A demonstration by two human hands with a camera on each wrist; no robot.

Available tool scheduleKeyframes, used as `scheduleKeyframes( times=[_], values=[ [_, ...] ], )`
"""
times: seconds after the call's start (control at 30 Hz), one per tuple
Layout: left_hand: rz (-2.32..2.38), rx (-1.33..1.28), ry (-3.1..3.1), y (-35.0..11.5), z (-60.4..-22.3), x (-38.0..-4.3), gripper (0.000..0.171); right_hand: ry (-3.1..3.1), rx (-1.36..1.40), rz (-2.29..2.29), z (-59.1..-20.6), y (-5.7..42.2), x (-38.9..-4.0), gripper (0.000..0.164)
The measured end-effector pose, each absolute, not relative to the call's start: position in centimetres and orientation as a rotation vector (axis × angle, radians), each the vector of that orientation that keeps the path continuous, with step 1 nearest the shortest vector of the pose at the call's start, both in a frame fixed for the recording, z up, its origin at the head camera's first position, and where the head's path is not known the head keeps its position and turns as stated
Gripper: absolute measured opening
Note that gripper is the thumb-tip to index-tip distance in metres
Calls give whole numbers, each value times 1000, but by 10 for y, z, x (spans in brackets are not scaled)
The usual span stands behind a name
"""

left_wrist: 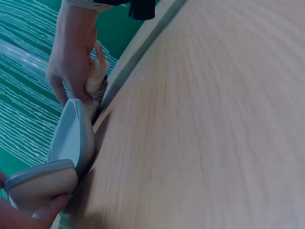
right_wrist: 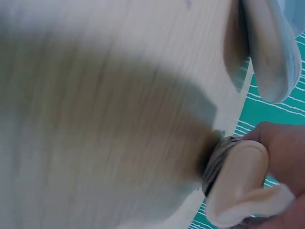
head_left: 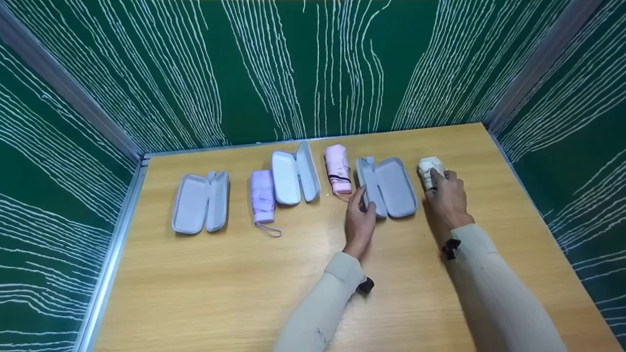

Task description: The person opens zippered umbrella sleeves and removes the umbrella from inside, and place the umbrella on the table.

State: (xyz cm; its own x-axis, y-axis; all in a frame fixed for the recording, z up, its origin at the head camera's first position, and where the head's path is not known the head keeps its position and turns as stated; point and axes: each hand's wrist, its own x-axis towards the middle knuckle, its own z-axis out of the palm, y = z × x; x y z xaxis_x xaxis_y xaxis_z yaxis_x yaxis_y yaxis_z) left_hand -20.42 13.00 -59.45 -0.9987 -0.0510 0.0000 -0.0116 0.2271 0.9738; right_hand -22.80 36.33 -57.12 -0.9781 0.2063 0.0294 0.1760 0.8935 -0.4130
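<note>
On the right of the table, my right hand (head_left: 447, 198) grips a small folded cream umbrella (head_left: 430, 168). In the right wrist view the blunt end of that umbrella (right_wrist: 238, 181) faces the camera, with a dark band round it and a pale strap loop. My left hand (head_left: 361, 220) holds the near left end of an opened grey hard-shell case (head_left: 398, 188), its thumb and fingers on either side of the shell. The case lies spread on its hinge with a bare grey inside, as the left wrist view also shows of the case (left_wrist: 69, 136).
A pink folded umbrella (head_left: 336, 164) lies just left of the held case. Further left are an open pale blue case (head_left: 286, 178), a purple folded umbrella (head_left: 262, 193) with a wrist loop, and another open grey case (head_left: 190, 205). Green white-lined panels (head_left: 303, 73) enclose the wooden table (head_left: 220, 293).
</note>
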Motion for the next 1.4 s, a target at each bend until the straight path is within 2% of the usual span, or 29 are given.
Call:
scheduleKeyframes(
  times=[0.33,0.67,1.4],
  values=[
    [-1954,77,-2420,132,-594,-211,51,-3060,-289,633,-568,362,-234,64],
    [-1926,48,-2441,131,-596,-220,50,-2980,-158,560,-572,366,-238,60],
    [-1917,-25,-2480,134,-596,-220,49,-3057,-215,594,-575,371,-239,65]
  ],
)
